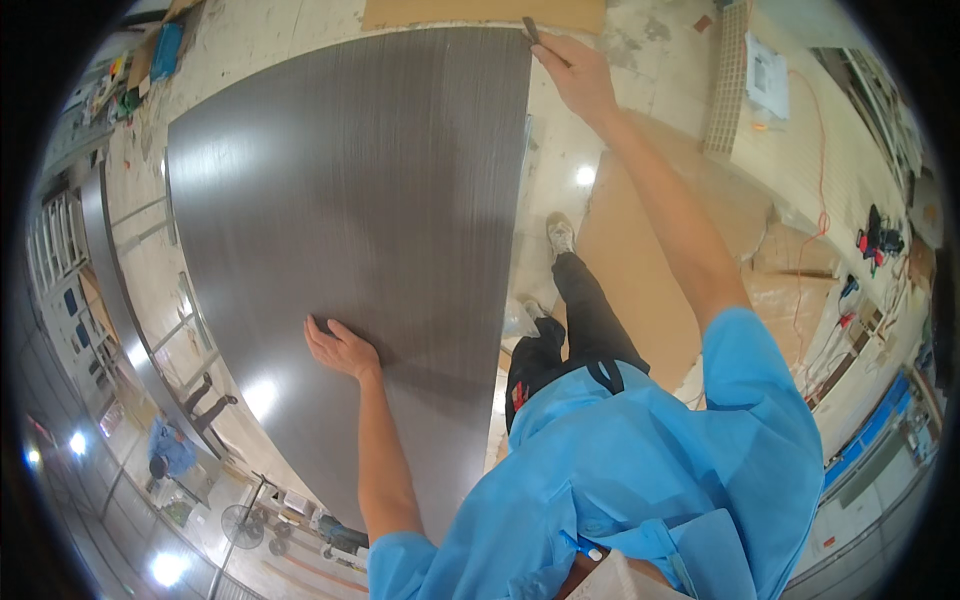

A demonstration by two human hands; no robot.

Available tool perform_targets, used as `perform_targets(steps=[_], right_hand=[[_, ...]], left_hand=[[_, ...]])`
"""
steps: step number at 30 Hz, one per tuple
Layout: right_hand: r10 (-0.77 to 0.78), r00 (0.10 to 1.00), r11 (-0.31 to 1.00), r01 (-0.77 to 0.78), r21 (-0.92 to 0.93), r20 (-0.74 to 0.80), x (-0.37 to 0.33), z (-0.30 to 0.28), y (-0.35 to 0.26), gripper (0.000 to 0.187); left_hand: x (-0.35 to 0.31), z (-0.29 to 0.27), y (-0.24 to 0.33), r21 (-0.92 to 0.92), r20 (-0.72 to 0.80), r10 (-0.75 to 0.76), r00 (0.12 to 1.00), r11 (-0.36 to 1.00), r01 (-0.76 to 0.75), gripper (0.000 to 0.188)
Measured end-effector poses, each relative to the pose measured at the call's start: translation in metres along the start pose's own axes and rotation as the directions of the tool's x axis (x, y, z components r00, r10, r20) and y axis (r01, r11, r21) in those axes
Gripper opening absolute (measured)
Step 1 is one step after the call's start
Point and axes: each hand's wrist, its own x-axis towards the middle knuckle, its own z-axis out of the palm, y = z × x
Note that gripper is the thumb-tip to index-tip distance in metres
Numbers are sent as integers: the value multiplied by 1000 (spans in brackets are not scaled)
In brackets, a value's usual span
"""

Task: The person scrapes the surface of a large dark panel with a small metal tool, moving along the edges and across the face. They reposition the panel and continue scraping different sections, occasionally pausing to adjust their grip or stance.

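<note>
A large dark grey-brown panel (400, 200) with fine straight grain stretches out in front of me and to my left. My left hand (342, 347) rests on its surface with the fingers extended, holding nothing. Out at the panel's far right corner, my right hand (580, 75) is closed around a small, dark, narrow tool (530, 30). That tool's tip points away from me, by the corner edge. Its exact kind is too small to make out, and my fingers cover part of it.
Brown cardboard sheets (640, 260) lie on the floor to the right. Beyond stands a pale bench (800, 180) with an orange cord (823, 190) and tools. Another person (172, 450) is at the far left, near a standing fan (243, 527). A cardboard sheet (480, 14) lies past the panel's far edge.
</note>
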Motion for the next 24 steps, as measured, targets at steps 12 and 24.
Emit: perform_targets(steps=[12,24], right_hand=[[-389,741,863,500,-64,548,-253,-5,-76,53],[198,925,787,47,-615,325,36,-13,7,35]], left_hand=[[-2,5,1,3,-24,29,999,1000,-29,59],[1,-1,4,-7,-7,16,1000,1000,-16,58]])
